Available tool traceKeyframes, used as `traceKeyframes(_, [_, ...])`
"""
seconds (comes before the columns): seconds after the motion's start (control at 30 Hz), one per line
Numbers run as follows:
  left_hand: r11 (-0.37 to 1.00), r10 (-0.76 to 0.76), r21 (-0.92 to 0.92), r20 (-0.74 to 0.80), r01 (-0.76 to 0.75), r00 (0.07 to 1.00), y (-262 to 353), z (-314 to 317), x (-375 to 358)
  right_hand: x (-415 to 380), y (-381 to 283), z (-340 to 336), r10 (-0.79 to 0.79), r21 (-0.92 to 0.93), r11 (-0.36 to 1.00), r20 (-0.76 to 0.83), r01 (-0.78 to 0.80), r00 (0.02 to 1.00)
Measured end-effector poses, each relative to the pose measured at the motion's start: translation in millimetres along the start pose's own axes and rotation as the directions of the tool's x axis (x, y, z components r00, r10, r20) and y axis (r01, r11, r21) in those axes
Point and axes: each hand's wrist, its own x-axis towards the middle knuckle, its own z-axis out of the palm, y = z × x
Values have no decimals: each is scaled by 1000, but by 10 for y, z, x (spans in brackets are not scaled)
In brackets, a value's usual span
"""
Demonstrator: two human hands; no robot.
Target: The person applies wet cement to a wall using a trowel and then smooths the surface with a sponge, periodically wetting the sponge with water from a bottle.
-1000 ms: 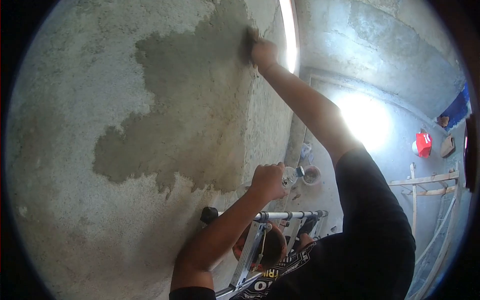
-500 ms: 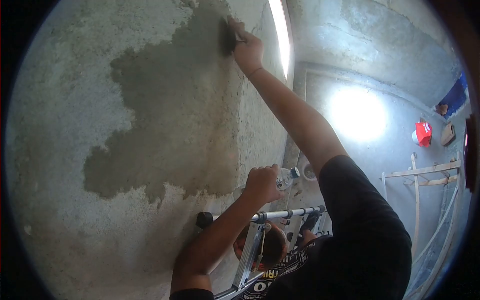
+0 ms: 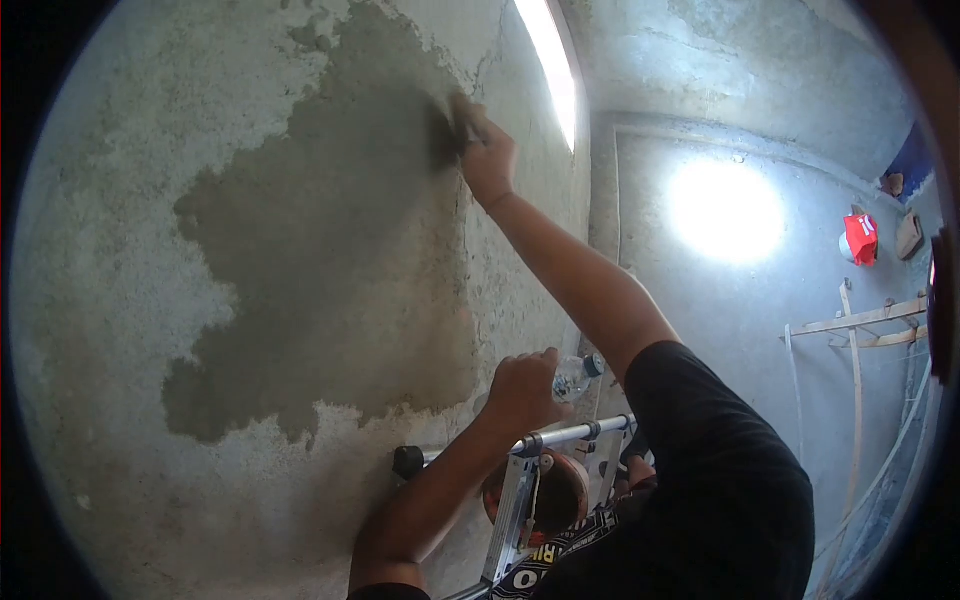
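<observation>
My right hand (image 3: 488, 165) grips a dark plastering trowel (image 3: 443, 138), blurred by motion and close against the wall. Its blade lies over the upper right side of a wet, darker patch of plaster (image 3: 320, 240), which has a ragged outline. Lower down, my left hand (image 3: 525, 390) is wrapped around a clear plastic bottle (image 3: 572, 380) with a dark cap, its capped end pointing right. The bottle's base is hidden behind the fingers. Below that hand runs the top rail of a metal ladder (image 3: 570, 434).
A round orange-brown bucket (image 3: 572, 480) with dark contents is beside the ladder. To the right, a wooden frame (image 3: 855, 325) stands on the floor, with a red bag (image 3: 861, 240) beyond it. A bright slit opening (image 3: 552, 70) borders the wall at top.
The view has tilted, so the wall and patch sit lower in the frame. My right hand and the trowel also appear lower, slightly further right across the patch. My left hand keeps hold of the bottle.
</observation>
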Motion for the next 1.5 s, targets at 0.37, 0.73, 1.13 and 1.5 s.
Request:
traceKeyframes(0.37, [994, -64, -87, 95, 72, 993, 89, -79, 23, 564, -560, 401, 33, -74, 997, 9, -33, 999])
traceKeyframes(0.73, [994, -58, -83, 81, 64, 995, 4, -85, 11, 921, -108, 413, 122, -579, 814, 237, 39, 964])
traceKeyframes(1.13, [994, -77, -91, -96, 68, 992, -114, -119, 34, -362, -685, -2132, 716, 237, 452, 479, -860, 508])
traceKeyframes(1.5, [996, -88, 7, -97, 89, 991, -172, -14, 12, -1681, -1100, -3193, 928, 59, 120, 349, -991, 133])
